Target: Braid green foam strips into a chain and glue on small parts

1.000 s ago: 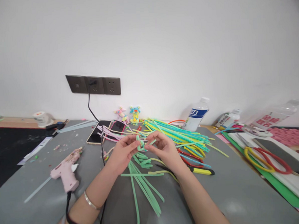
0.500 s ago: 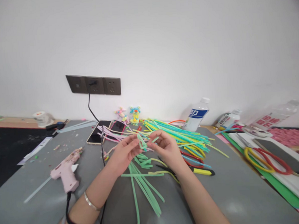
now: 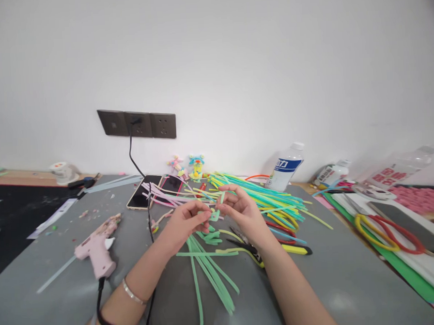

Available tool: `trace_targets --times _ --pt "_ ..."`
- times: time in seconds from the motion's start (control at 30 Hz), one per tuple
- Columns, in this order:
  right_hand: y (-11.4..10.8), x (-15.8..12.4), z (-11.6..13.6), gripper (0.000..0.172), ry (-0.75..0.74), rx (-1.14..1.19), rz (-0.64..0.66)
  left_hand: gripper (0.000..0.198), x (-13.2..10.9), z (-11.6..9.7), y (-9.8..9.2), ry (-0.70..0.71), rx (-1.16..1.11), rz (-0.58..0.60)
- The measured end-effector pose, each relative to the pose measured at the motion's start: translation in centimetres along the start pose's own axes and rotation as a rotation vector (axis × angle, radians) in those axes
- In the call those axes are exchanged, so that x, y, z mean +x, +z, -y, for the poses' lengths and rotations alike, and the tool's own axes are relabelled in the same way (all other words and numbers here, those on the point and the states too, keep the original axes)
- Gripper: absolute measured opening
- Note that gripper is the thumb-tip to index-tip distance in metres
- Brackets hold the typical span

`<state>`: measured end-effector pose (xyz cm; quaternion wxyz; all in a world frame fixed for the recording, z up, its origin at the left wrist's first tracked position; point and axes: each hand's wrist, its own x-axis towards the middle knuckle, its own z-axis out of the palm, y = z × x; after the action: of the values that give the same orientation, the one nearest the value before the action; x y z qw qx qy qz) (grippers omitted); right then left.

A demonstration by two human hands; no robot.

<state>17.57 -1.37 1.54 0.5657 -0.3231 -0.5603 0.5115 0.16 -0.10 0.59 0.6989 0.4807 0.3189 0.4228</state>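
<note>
Between my fingertips is a bent piece of light green pipe cleaner, partly hidden by the fingers. My left hand is closed on its left side, thumb and forefinger pinched together. On the other side my right hand pinches it too, and a short green end sticks up between the fingers. Beneath both hands lie several short coiled green pieces and a fan of long green pipe cleaners. Pliers with yellow-and-black handles rest under my right wrist.
A pink glue gun lies left, its black cord crossing my left forearm. Behind are phones, two small pipe cleaner figures, a heap of coloured pipe cleaners and a bottle. Scissors lie on papers at right.
My left hand has turned, its fingers curling further over the green piece. My right hand has shifted slightly, and the green end in it now points upward.
</note>
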Motion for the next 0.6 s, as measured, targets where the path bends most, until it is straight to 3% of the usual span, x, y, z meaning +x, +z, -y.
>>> trace_targets --times 0.1,0.33,0.6 --pt "-0.12 0.13 -0.09 0.036 0.021 0.044 -0.033 0.018 0.13 0.45 -0.15 0.112 0.220 0.021" --pt "-0.25 0.22 -0.94 0.037 0.087 0.096 -0.034 0.006 0.25 0.89 -0.55 0.700 0.799 0.036" --pt "-0.11 0.25 -0.78 0.037 0.112 0.150 -0.070 0.010 0.06 1.13 -0.79 0.922 0.996 -0.044"
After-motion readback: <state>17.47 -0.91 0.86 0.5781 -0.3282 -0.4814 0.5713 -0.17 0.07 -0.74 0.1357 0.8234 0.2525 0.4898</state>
